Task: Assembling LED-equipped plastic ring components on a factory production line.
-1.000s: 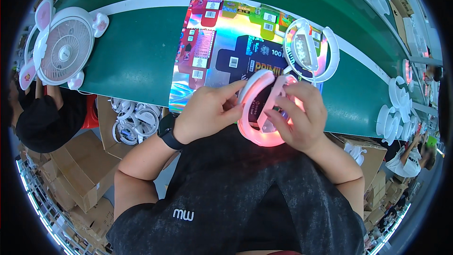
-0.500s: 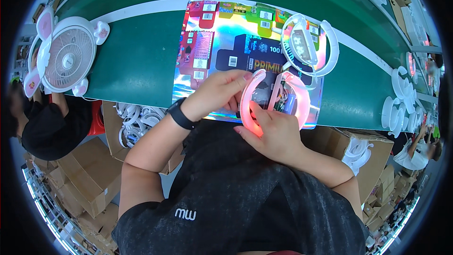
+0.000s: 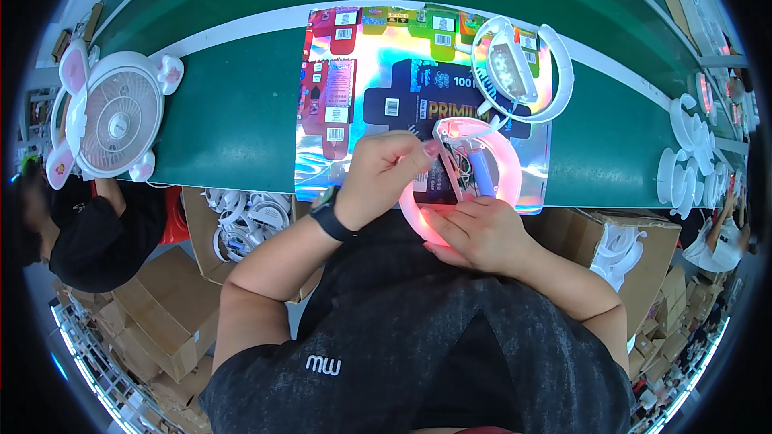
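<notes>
A ring-shaped lamp part glows pink-red in front of me. Its open housing shows thin wires and a blue cylinder, which looks like a battery cell. My right hand grips the lower rim of the ring, fingers bent over it. Closed, with thumb and fingertips pressed together at the housing's upper left edge, is my left hand; its palm side is hidden. Just beyond lies a white ring-shaped part with a panel of pale dots, close against the glowing ring.
Shiny printed cardboard covers part of the green table. A white fan with rabbit ears stands at left. Boxes of white parts flank me below the table edge. More white rings sit at right. Another person is at left.
The glowing ring has turned, with its housing now facing up more openly. My left hand has shifted down and left along it, and my right hand has moved to the lower rim.
</notes>
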`<state>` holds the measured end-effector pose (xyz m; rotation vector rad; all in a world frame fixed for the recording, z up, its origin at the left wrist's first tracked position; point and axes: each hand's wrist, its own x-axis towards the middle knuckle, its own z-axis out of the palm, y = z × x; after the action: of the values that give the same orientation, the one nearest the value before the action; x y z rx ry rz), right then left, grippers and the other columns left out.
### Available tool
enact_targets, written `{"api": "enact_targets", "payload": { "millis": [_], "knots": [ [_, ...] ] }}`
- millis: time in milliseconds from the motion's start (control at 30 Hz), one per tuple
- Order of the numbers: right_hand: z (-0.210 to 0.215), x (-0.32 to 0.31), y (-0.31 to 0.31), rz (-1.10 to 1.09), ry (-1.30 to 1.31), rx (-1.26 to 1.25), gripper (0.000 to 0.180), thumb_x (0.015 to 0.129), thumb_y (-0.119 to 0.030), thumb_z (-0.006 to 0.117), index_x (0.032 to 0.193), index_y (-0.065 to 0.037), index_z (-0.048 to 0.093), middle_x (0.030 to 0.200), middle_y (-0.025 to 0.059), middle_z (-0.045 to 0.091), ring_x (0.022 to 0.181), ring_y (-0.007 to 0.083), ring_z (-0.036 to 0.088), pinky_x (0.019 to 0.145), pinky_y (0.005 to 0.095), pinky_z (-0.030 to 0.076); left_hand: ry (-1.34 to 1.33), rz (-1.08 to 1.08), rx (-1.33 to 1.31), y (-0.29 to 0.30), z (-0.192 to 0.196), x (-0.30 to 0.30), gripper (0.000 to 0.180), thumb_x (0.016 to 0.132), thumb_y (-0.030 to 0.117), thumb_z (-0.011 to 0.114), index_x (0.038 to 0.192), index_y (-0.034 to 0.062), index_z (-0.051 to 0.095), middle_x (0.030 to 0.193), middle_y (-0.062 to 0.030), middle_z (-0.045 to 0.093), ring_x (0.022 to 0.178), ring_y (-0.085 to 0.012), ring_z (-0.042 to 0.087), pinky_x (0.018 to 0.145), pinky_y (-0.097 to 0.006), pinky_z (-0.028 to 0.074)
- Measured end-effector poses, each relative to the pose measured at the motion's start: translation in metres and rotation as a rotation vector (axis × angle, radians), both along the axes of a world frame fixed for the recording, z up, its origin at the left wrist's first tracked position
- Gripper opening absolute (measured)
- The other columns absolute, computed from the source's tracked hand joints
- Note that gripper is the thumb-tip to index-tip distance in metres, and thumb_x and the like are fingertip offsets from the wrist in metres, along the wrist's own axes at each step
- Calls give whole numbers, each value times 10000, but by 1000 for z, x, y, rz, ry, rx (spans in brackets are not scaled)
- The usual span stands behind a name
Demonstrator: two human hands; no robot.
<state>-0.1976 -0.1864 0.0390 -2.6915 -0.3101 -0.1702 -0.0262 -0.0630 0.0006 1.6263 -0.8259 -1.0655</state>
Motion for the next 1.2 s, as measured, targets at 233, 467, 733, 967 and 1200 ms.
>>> {"api": "enact_targets", "payload": {
  "millis": [233, 467, 733, 967, 1200],
  "knots": [
    [-6, 4, -1, -23, -51, 33, 432, 737, -270, 767, 1065, -9, 662, 827, 44, 678, 664, 171, 627, 621, 302, 517, 69, 488, -357, -16, -10, -17, 498, 1026, 223, 390, 635, -25, 575, 656, -109, 595, 626, -163, 543, 632, -288, 405],
    [-10, 4, 2, -42, -126, 30, 439, 718, -238, 777, 1061, 10, 658, 799, 43, 667, 638, 166, 618, 593, 288, 505, 204, 491, -286, -23, -8, -12, 440, 1011, 239, 435, 684, -9, 595, 641, -78, 602, 568, -116, 521, 544, -261, 384],
    [-9, 4, 3, -68, -168, 18, 424, 715, -230, 780, 1043, 12, 664, 788, 45, 669, 631, 164, 617, 570, 284, 495, 95, 447, -347, -28, -13, -2, 332, 963, 141, 525, 669, -11, 547, 655, -22, 502, 588, -81, 433, 553, -256, 318],
    [-14, 4, -1, -140, -196, -16, 385, 749, -255, 751, 1046, -21, 678, 779, 27, 657, 666, 153, 615, 686, 311, 518, 258, 501, -445, -43, -9, 1, 371, 975, 169, 475, 655, -9, 534, 657, -22, 506, 597, -77, 420, 551, -260, 297],
    [-17, 3, -7, -143, -209, -1, 414, 729, -262, 758, 1056, -21, 676, 778, 26, 653, 670, 160, 618, 697, 318, 517, 281, 587, -469, -45, -5, -3, 343, 960, 149, 478, 664, -17, 529, 669, -35, 516, 603, -101, 439, 568, -257, 322]
  ]
}}
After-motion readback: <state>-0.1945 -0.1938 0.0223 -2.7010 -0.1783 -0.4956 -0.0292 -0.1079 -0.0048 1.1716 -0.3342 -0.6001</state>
